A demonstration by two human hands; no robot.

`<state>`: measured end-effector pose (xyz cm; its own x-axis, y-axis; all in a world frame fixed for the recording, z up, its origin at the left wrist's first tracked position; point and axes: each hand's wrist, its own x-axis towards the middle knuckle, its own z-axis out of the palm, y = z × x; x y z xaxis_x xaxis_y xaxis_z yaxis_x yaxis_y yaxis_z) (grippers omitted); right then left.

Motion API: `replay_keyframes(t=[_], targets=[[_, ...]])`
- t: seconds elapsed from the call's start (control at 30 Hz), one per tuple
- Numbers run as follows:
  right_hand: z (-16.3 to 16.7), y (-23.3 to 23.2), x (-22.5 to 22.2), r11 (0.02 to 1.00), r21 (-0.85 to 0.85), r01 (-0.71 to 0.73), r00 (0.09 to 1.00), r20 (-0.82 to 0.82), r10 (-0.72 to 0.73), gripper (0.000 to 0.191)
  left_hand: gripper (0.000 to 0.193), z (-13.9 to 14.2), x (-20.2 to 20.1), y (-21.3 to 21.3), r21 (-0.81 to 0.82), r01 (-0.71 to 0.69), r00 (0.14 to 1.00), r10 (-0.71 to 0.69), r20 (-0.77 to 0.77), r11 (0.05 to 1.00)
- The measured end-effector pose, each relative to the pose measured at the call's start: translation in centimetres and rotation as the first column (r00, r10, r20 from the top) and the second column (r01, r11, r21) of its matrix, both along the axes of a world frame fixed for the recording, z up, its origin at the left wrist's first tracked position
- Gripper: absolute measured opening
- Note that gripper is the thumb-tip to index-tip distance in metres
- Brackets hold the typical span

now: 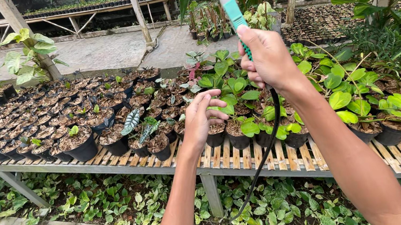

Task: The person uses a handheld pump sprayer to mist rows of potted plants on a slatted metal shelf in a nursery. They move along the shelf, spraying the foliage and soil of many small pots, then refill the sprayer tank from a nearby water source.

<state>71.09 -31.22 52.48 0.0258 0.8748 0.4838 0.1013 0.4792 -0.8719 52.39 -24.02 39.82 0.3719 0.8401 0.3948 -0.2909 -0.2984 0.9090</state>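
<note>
Right hand has its fingers clenched round a teal-handled spray wand, held up over the right side of the slatted worktop. Left hand is loose, fingers resting on a small black pot near the front edge.

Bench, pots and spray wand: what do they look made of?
Bench: pale split slats, likely bamboo or wood, on a grey frame. Pots: thin black, probably plastic, matte. Spray wand in the right hand: teal grip, yellow tube, seemingly plastic, with a black, rubbery-looking hose.
</note>
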Motion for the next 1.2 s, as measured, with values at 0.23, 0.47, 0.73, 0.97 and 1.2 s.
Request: replay_keyframes(t=[0.23,0.47,0.73,0.97,1.2], targets=[[1.1,2.1,1.5,0.997,0.012,0.079,0.990,-0.120,-0.077,0.048,0.037,0.1,0.3,0.1,0.026,0.022,1.000,-0.023,0.015,0.999],[2.0,2.8,1.8,0.994,0.033,0.100,0.992,-0.080,-0.098,0.049,0.037,-0.2,0.5,0.2,0.013,0.003,1.000,-0.003,0.006,1.000],[3.7,3.6,2.2,0.994,-0.004,0.109,0.993,-0.046,-0.109,0.050,0.037,-0.5,0.3,0.3,0.023,0.002,1.000,-0.002,0.003,1.000],[5.1,4.4,2.6,0.992,-0.021,0.123,0.990,-0.061,-0.124,0.051,0.038,-0.6,0.1,0.5,0.022,0.003,1.000,-0.003,0.009,1.000],[6.2,5.1,2.3,0.994,0.016,0.107,0.992,-0.064,-0.106,0.050,0.038,-0.7,0.0,0.4,0.010,0.013,1.000,-0.013,0.012,1.000]])
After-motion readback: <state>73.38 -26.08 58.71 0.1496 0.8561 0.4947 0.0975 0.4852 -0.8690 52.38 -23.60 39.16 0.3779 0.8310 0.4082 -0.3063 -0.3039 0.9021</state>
